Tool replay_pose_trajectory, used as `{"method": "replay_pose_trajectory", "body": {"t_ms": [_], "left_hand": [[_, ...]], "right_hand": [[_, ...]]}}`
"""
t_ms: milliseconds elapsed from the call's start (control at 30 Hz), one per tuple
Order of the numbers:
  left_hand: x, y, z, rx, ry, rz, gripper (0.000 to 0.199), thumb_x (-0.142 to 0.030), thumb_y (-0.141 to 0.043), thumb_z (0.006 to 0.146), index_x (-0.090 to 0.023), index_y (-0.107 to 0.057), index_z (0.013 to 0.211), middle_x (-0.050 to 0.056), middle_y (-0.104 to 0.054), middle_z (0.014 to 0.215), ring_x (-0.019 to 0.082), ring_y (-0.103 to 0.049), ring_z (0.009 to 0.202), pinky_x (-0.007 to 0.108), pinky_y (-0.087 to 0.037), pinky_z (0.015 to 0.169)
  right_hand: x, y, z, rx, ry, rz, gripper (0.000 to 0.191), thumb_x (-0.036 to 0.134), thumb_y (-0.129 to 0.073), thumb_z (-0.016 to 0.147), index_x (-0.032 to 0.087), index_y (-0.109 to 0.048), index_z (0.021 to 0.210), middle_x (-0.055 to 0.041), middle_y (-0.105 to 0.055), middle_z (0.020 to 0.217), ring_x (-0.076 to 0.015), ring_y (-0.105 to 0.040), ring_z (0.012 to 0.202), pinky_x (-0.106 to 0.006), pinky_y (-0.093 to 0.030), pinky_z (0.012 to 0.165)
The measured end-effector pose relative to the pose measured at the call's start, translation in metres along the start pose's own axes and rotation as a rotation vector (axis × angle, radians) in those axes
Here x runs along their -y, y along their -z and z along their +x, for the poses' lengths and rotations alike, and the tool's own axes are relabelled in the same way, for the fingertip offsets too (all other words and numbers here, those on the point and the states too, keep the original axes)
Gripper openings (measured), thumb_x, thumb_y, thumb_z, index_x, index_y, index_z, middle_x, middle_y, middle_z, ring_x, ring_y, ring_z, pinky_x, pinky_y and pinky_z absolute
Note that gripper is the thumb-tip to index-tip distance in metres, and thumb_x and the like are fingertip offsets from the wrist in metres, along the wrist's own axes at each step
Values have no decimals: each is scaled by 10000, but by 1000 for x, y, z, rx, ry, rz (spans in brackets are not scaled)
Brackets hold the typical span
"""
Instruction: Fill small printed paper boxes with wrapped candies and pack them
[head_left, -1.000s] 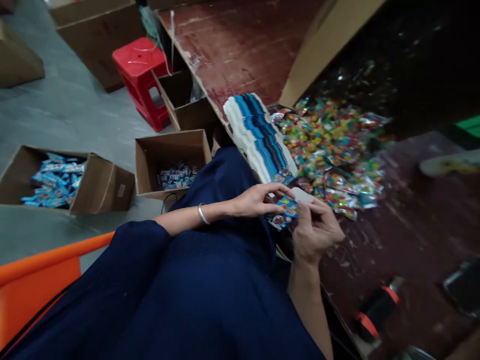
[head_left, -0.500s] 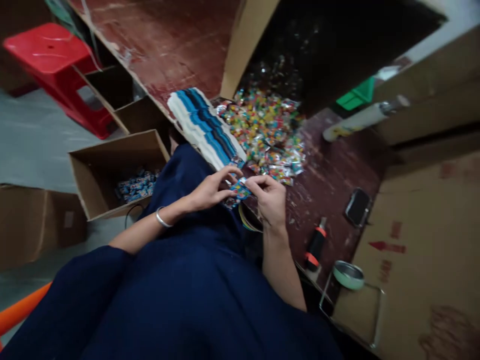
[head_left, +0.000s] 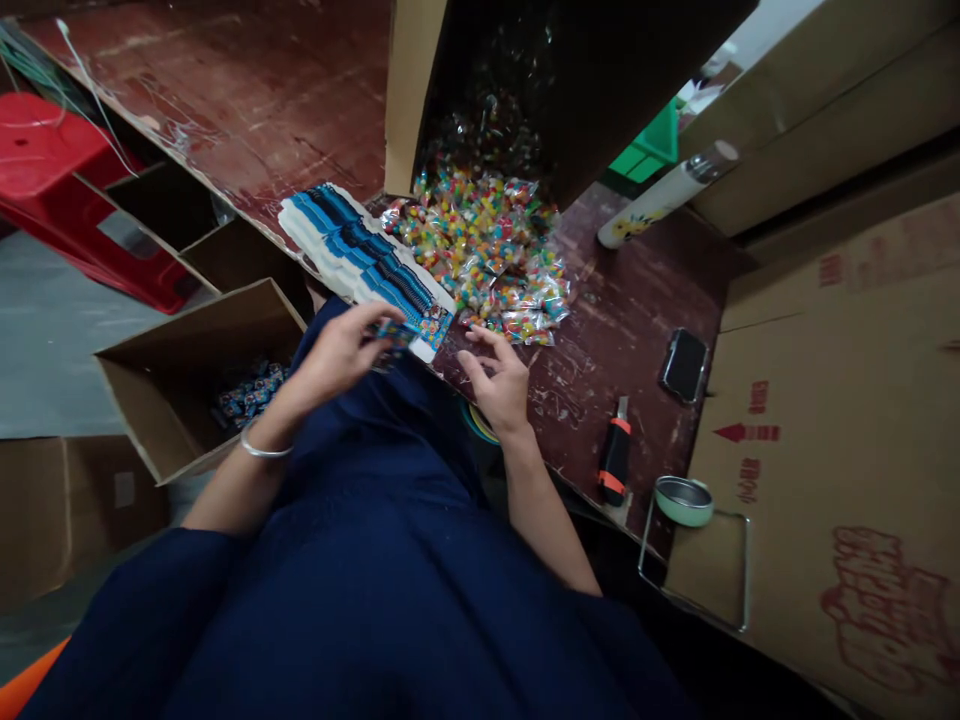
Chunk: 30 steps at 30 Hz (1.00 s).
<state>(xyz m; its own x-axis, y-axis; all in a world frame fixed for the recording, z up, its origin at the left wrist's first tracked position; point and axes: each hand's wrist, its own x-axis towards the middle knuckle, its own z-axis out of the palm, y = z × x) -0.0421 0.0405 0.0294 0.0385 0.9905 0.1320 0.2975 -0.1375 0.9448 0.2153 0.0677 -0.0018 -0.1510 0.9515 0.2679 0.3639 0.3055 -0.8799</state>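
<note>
My left hand (head_left: 337,352), with a silver bangle at its wrist, pinches a small blue printed packet (head_left: 395,338), slightly blurred. Close to the pile's near edge, my right hand (head_left: 498,382) has its fingers apart and holds nothing. Between and beyond the hands lies a long overlapping row of blue and white printed cards (head_left: 360,245) along the table edge. Clear bags of colourful candies (head_left: 487,250) are heaped beside the row, spilling from a dark-sided carton.
A carton (head_left: 187,350) holding blue packets (head_left: 251,393) stands at lower left, near a red stool (head_left: 52,150). On the table (head_left: 585,350) are a cutter (head_left: 616,458), a phone (head_left: 684,364) and a white bottle (head_left: 660,200). A green cup (head_left: 684,502) sits at right.
My left hand has moved away to the left with the blue packet. My right hand has let go of it and its fingers have spread. The view has shifted.
</note>
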Motion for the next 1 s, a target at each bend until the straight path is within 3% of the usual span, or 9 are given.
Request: {"method": "replay_pose_trajectory", "body": {"t_ms": [100,200,267,400,567,667,767,867,1000], "left_hand": [[-8,47,-1,-51,67,602,331,-128,-683,865,-230,-748,1173,90,-703,1084,277,-671,991,439,-551,937],[-15,64,-4,-85,106,785,411,-225,-712,888,-230,-695,1298,109,-700,1147,299,-670,1009,473,-546,949],[-14,57,-3,-99,68,631,373,-273,-725,889,-219,-703,1258,99,-723,1135,269,-684,1008,423,-548,954],[-1,17,4,-6,75,130,241,-356,-742,883,-175,-736,1041,75,-768,968,211,-714,894,342,-570,866],[22,-31,8,60,367,-544,450,-569,-806,807,-147,-663,877,118,-778,951,212,-756,834,326,-610,754],[28,-46,7,109,480,-881,507,-623,-782,817,-145,-671,943,153,-789,1010,254,-783,918,395,-636,832],[27,-47,6,141,473,-985,533,-603,-813,793,-133,-708,1022,161,-800,1006,293,-780,996,404,-637,861],[23,-42,4,208,435,-965,598,-515,-912,702,-140,-727,1129,154,-802,1063,290,-782,997,359,-635,837],[15,-40,0,330,378,-888,634,-414,-981,610,-158,-766,1149,137,-799,1083,258,-775,970,300,-611,821]], "right_hand": [[-15,-10,9,99,124,-202,475,321,-796,861,232,-674,1311,-118,-711,1324,-282,-647,1257,-473,-588,1052],[-22,-24,18,198,203,-333,538,239,-859,786,212,-674,1290,-133,-711,1345,-321,-621,1302,-546,-496,1160],[-23,-30,23,218,203,-368,488,213,-861,775,210,-694,1234,-134,-723,1333,-327,-647,1273,-546,-513,1134],[-22,-29,23,237,234,-351,141,244,-725,905,229,-751,1044,-109,-780,1233,-284,-723,1173,-494,-572,1060],[-12,-21,5,-34,365,-287,177,249,-586,988,254,-763,1000,-90,-812,1129,-253,-770,1079,-463,-610,1019],[1,-23,-12,27,438,-242,158,240,-614,972,292,-761,992,-59,-813,1126,-249,-770,1094,-464,-633,1003],[15,-25,-25,151,482,-214,157,256,-613,975,304,-758,1006,-44,-813,1106,-250,-765,1104,-465,-638,1002],[26,-22,-25,193,396,-168,249,393,-663,965,280,-726,1177,-81,-782,1166,-262,-746,1097,-448,-631,984],[36,-9,-11,253,193,-137,464,486,-697,938,266,-637,1342,-39,-744,948,-197,-704,776,-341,-614,761]]}}
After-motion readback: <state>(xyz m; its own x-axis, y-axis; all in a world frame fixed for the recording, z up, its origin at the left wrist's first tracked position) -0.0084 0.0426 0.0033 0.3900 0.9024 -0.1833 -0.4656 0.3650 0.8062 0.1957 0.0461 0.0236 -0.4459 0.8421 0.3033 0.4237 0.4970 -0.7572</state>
